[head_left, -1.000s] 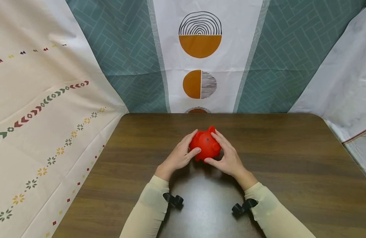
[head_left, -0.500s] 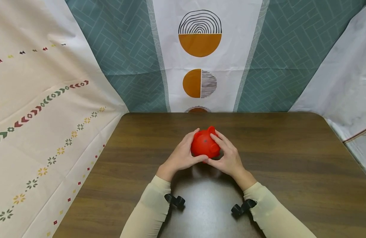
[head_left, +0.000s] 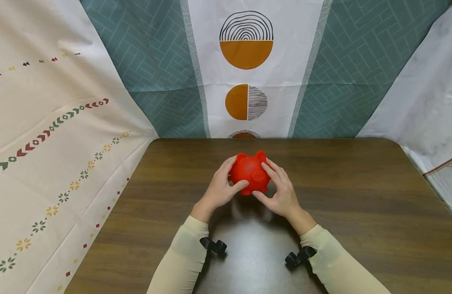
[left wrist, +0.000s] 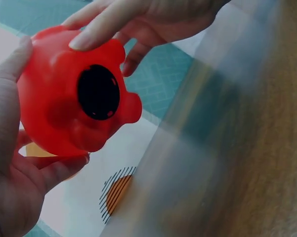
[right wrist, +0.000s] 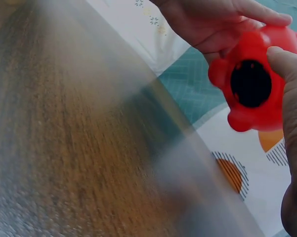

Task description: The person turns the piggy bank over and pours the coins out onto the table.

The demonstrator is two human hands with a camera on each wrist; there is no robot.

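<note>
In the head view the left hand [head_left: 220,192] and the right hand [head_left: 281,194] cover both sides of the red piggy bank [head_left: 249,173], so its flanks and underside are hidden there. Both wrist views show the worktop [left wrist: 247,163] only as a blur. The left wrist view cuts off the left hand at the frame edge, and the right wrist view cuts off the right hand.
</note>
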